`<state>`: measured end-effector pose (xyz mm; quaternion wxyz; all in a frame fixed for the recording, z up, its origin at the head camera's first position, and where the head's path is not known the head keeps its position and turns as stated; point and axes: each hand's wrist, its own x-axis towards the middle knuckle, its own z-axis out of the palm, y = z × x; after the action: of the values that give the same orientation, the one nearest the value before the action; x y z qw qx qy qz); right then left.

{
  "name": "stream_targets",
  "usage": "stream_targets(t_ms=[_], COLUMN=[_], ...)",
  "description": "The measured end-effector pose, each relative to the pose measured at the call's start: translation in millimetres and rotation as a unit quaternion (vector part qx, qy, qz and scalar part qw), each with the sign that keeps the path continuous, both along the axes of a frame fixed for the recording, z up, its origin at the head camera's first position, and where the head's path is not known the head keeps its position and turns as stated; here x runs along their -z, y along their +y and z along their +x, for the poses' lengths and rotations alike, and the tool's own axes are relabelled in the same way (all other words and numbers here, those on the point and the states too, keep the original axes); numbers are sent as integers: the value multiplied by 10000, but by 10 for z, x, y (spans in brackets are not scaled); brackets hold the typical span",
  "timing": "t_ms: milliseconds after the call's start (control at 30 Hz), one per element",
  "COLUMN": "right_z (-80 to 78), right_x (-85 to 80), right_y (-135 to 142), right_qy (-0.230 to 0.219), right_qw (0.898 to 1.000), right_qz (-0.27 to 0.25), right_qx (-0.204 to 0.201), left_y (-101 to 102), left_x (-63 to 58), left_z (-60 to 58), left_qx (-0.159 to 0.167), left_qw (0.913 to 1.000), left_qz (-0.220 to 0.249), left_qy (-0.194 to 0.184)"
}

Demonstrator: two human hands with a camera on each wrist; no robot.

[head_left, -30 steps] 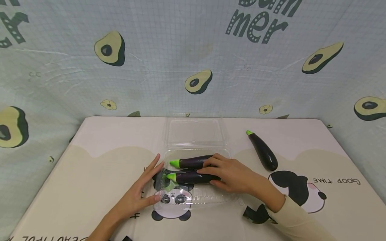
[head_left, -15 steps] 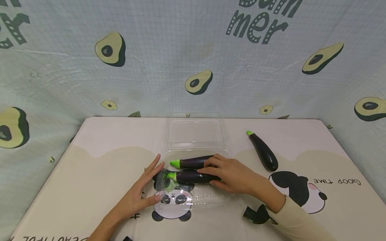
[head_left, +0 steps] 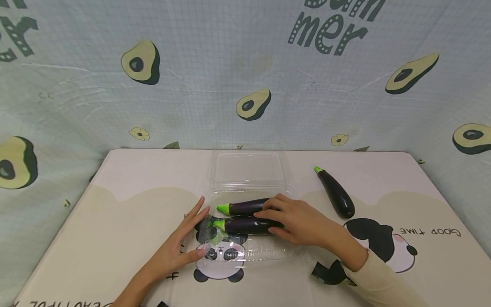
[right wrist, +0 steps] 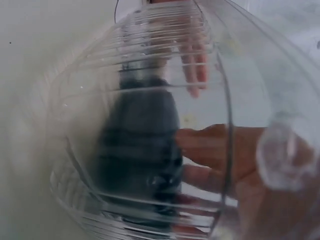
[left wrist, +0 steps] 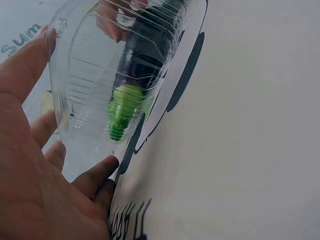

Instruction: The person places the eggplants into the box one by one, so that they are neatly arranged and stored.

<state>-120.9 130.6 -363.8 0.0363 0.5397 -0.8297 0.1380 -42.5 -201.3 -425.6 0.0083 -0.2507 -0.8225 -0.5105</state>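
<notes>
Two dark purple eggplants with green stems lie side by side in an open clear plastic clamshell box (head_left: 268,253). My right hand (head_left: 303,219) is over their thick right ends. Its thumb and fingers hold the near eggplant (head_left: 245,225), while the outer fingers cover the end of the far eggplant (head_left: 244,207). Through the box wall in the right wrist view, the fingers (right wrist: 210,150) lie against a dark eggplant (right wrist: 140,145). At the box's left side, my left hand (head_left: 178,243) spreads its thumb and fingers, with fingertips touching the rim (left wrist: 57,85).
Behind the box base, its clear lid (head_left: 249,168) is folded back. A third eggplant (head_left: 335,192) lies on the table to the right, beyond the right forearm. Printed panda and dog figures mark the tablecloth (head_left: 115,238). An avocado-patterned curtain (head_left: 192,64) hangs behind the table.
My right hand has shifted very slightly to the right along the eggplants. The eggplants, box and left hand look unchanged.
</notes>
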Motion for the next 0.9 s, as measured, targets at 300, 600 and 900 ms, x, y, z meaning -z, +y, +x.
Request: stream_targets(t_ms=[300,600,900], right_z=[-13,-13,11], right_x=[-85,-130,-170], right_y=[75,214,433], right_qy=[259,449,546], right_qw=[9991,9957,9886], right_qz=[-337,-725,-1041], right_qx=[39,367,937], left_y=[-2,-7,-13], left_x=[-6,-1,6], left_z=[1,-17,-8], left_qx=[92,104,115], left_qw=[9999,9999,9999], left_qz=[66,31,31], left_qy=[-89,-57,-12])
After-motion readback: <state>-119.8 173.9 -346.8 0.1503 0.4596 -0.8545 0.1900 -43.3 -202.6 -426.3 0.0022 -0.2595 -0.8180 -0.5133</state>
